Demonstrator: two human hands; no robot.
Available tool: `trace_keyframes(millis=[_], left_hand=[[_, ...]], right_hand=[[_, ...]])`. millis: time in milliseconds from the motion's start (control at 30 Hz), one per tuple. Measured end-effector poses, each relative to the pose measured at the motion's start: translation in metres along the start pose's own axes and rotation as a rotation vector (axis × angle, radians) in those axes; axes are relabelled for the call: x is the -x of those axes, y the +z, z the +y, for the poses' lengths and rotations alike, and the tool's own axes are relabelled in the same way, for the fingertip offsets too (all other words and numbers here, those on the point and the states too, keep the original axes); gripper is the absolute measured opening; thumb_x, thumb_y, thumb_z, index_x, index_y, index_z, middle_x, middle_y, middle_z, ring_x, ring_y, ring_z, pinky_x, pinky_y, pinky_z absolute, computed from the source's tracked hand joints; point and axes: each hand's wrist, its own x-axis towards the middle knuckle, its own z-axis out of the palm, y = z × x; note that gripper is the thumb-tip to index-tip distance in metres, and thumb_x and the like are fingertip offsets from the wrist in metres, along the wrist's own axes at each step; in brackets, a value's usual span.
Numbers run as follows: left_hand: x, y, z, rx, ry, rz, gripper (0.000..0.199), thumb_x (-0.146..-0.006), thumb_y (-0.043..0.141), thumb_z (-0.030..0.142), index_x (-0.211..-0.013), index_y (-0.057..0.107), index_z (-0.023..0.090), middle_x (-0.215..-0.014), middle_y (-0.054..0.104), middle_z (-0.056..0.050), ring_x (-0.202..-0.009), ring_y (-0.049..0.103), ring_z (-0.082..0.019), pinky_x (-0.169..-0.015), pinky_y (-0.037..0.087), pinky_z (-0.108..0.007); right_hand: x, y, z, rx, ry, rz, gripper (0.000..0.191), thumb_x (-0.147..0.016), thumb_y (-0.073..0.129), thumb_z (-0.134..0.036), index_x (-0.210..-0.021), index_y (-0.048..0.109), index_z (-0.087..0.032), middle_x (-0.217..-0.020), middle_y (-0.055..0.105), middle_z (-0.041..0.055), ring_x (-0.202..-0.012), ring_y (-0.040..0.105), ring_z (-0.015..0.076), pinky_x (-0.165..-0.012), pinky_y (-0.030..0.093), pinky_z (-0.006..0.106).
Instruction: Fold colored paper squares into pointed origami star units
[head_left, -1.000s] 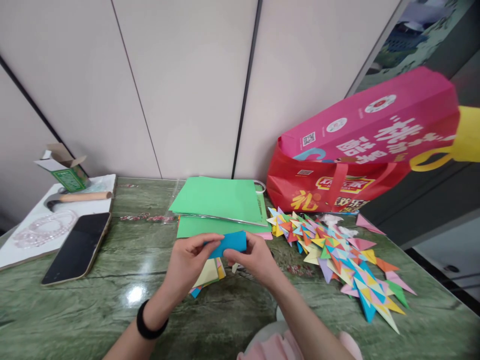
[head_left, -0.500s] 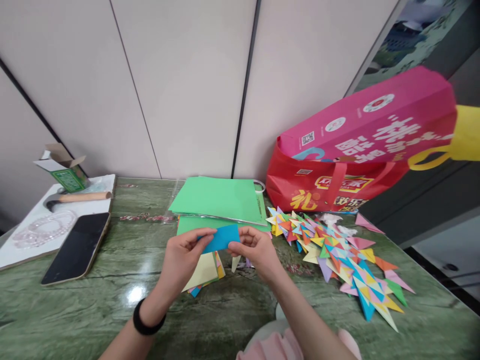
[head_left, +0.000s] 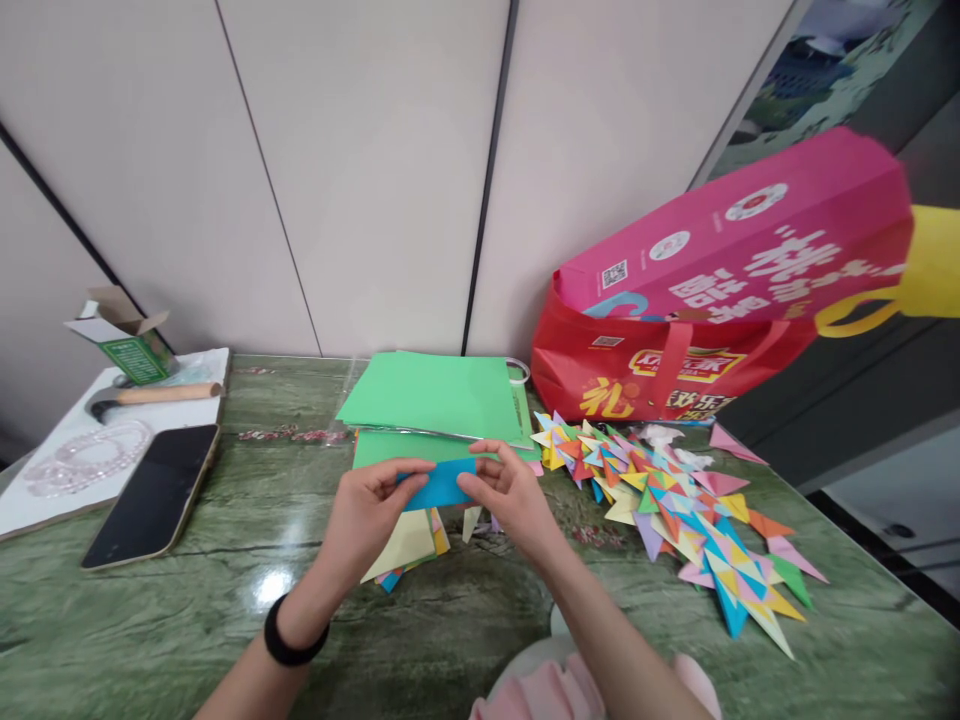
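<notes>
One blue paper strip [head_left: 442,486] is up over the table [head_left: 187,640], your left hand [head_left: 371,502] and right hand [head_left: 514,490] pinching its ends. It looks part folded, without pointy tips. Below lie flat paper squares [head_left: 403,543]; many pointy paper pieces [head_left: 675,508] sit folded at your right.

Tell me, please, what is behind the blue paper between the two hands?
Green sheets show past the top edge of the blue paper, cream paper below it. What lies directly behind is covered.
</notes>
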Motion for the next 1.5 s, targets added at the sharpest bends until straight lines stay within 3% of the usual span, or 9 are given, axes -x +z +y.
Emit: trace_keyframes(millis=[133,233,367,500,767,1000,1133,1333,1500], left_hand=[[0.0,0.001,0.0,0.01,-0.035,-0.057,0.009,-0.063,0.068,0.023,-0.069,0.072,0.018,-0.069,0.073,-0.002,-0.065,0.066,-0.019,-0.058,0.053,-0.024],[0.001,0.002,0.0,0.044,-0.074,-0.07,0.019,-0.063,0.068,0.025,-0.081,0.07,0.017,-0.068,0.072,-0.002,-0.064,0.066,-0.019,-0.056,0.053,-0.025],[0.003,0.004,-0.003,0.159,-0.153,-0.09,0.05,-0.063,0.07,0.028,-0.108,0.058,0.014,-0.071,0.072,-0.003,-0.066,0.067,-0.019,-0.06,0.055,-0.029],[0.005,0.008,-0.004,0.145,-0.232,-0.112,0.063,-0.058,0.074,0.022,-0.115,0.049,0.013,-0.065,0.07,-0.001,-0.06,0.068,-0.02,-0.058,0.056,-0.03],[0.007,0.013,0.002,0.081,-0.234,-0.057,0.049,-0.054,0.072,0.013,-0.1,0.054,0.015,-0.056,0.065,0.006,-0.053,0.068,-0.018,-0.051,0.056,-0.026],[0.006,0.01,-0.002,0.265,-0.337,-0.171,0.051,-0.06,0.062,0.011,-0.109,0.044,0.012,-0.061,0.07,0.0,-0.063,0.07,-0.024,-0.064,0.058,-0.036],[0.001,-0.001,0.003,0.273,-0.334,-0.166,0.057,-0.06,0.066,0.016,-0.111,0.042,0.012,-0.061,0.071,-0.002,-0.064,0.07,-0.025,-0.064,0.058,-0.038],[-0.01,-0.023,0.004,0.223,-0.224,-0.024,0.052,-0.059,0.072,0.028,-0.103,0.047,0.014,-0.068,0.074,-0.006,-0.067,0.07,-0.023,-0.066,0.057,-0.035],[-0.006,-0.009,-0.002,0.203,-0.277,-0.138,0.037,-0.059,0.073,0.032,-0.089,0.06,0.013,-0.068,0.074,-0.005,-0.065,0.07,-0.022,-0.063,0.057,-0.031]], right_hand=[[0.001,-0.001,-0.001,0.098,-0.106,-0.063,0.026,-0.067,0.067,-0.033,-0.084,0.052,-0.021,-0.089,0.065,0.0046,-0.08,0.061,0.0172,-0.065,0.05,0.027],[0.002,-0.001,0.001,0.221,-0.133,-0.108,0.013,-0.068,0.066,-0.029,-0.074,0.064,-0.018,-0.091,0.066,0.0064,-0.086,0.06,0.0195,-0.07,0.049,0.029],[0.001,-0.001,0.001,0.216,-0.151,-0.016,0.014,-0.066,0.068,-0.027,-0.078,0.07,-0.02,-0.086,0.068,0.0052,-0.084,0.062,0.0202,-0.071,0.051,0.032],[0.001,-0.002,0.002,0.222,-0.19,0.005,0.013,-0.066,0.068,-0.025,-0.079,0.07,-0.021,-0.087,0.069,0.0051,-0.086,0.061,0.0203,-0.073,0.05,0.031],[0.003,0.001,0.006,0.211,-0.178,-0.04,0.027,-0.059,0.073,-0.015,-0.085,0.068,-0.021,-0.096,0.064,0.0057,-0.089,0.06,0.0207,-0.074,0.049,0.03],[0.002,-0.001,0.004,0.173,-0.166,-0.023,0.027,-0.058,0.073,-0.014,-0.083,0.068,-0.02,-0.095,0.064,0.0046,-0.088,0.06,0.0199,-0.075,0.048,0.03],[0.001,-0.003,0.003,0.146,-0.175,0.006,0.027,-0.057,0.073,-0.016,-0.083,0.067,-0.02,-0.093,0.064,0.0048,-0.087,0.06,0.0198,-0.074,0.048,0.03],[-0.002,-0.007,0.001,0.141,-0.169,0.044,0.027,-0.057,0.073,-0.019,-0.083,0.066,-0.019,-0.094,0.063,0.005,-0.084,0.06,0.0198,-0.071,0.048,0.029],[0.0,-0.004,0.002,0.174,-0.171,0.01,0.026,-0.058,0.07,-0.017,-0.082,0.063,-0.019,-0.09,0.062,0.0046,-0.08,0.059,0.0185,-0.067,0.047,0.028]])
